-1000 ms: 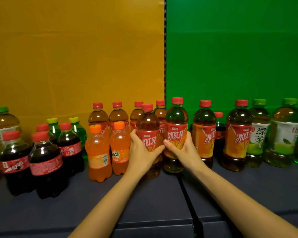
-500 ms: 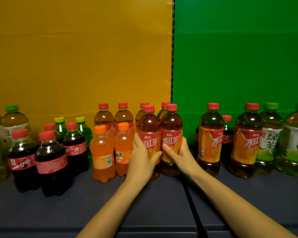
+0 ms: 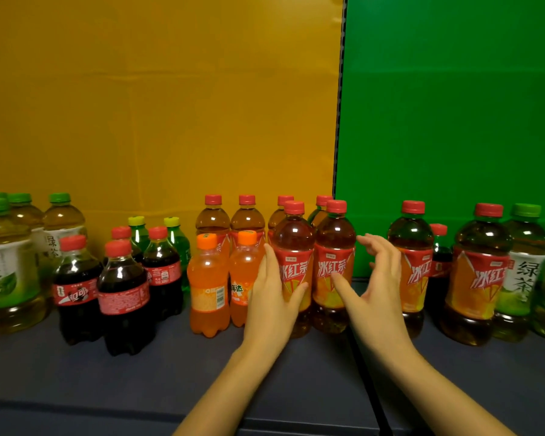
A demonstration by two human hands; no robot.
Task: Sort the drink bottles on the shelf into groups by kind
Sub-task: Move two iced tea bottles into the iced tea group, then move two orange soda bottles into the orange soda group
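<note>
Dark shelf (image 3: 139,382) | 8 iced teas (image 3: 482,278) | 5 colas (image 3: 123,297) | 2 orange sodas (image 3: 206,294)

The left hand (image 3: 274,297) holds a red-capped tea bottle (image 3: 294,247) on the dark shelf (image 3: 139,379), with its thumb across the label. A second tea bottle (image 3: 334,243) stands touching that bottle on its right. The right hand (image 3: 375,287) is just past it, fingers spread wide. Just left of the held bottle are two orange soda bottles (image 3: 207,287). Farther left are cola bottles (image 3: 123,297) and green tea bottles (image 3: 10,262).
</note>
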